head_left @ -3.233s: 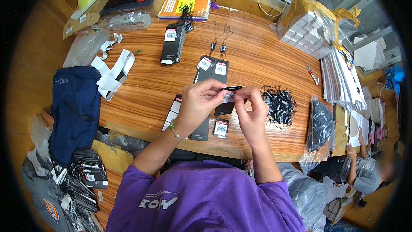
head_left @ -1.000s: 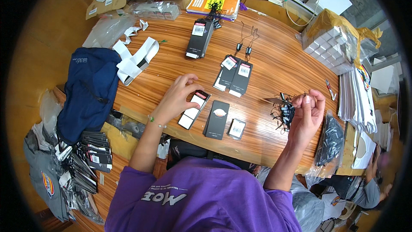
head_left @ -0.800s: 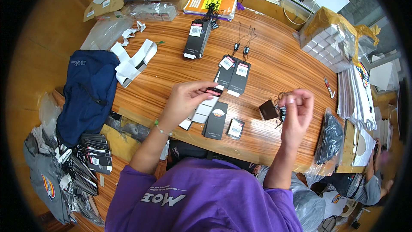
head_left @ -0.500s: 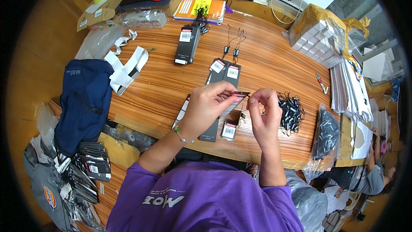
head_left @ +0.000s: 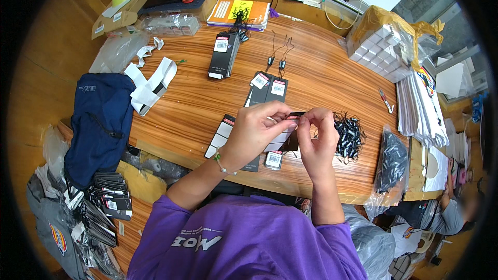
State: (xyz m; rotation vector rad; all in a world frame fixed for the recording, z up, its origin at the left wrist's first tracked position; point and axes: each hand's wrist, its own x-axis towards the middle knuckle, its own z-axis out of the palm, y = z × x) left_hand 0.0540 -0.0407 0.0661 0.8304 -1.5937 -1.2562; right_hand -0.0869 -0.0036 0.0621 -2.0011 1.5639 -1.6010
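Observation:
In front of my chest, a black hang tag (head_left: 292,142) is held up between both hands. My left hand (head_left: 259,127) pinches its left side between thumb and fingers. My right hand (head_left: 319,136) has thumb and forefinger closed on its upper right edge. Under them lies a row of black tags (head_left: 276,84) with white stickers, two with black cords stretched away from me. A sheet of white stickers (head_left: 220,136) is left of my left hand. Near the table edge sits a small stack of labels (head_left: 273,160). Black string loops (head_left: 349,136) are heaped right of my right hand.
A stack of tags (head_left: 223,57) stands farther back. Folded white garments (head_left: 419,106) and a box stack in plastic (head_left: 377,49) are at the right, with a bag of black loops (head_left: 392,161) and snips (head_left: 386,100). A navy bag (head_left: 101,124) is left; another person works far right.
The hang tag has turned from nearly edge-on so more of its dark face shows. My right thumb and forefinger have shifted onto its upper edge. The view has moved slightly.

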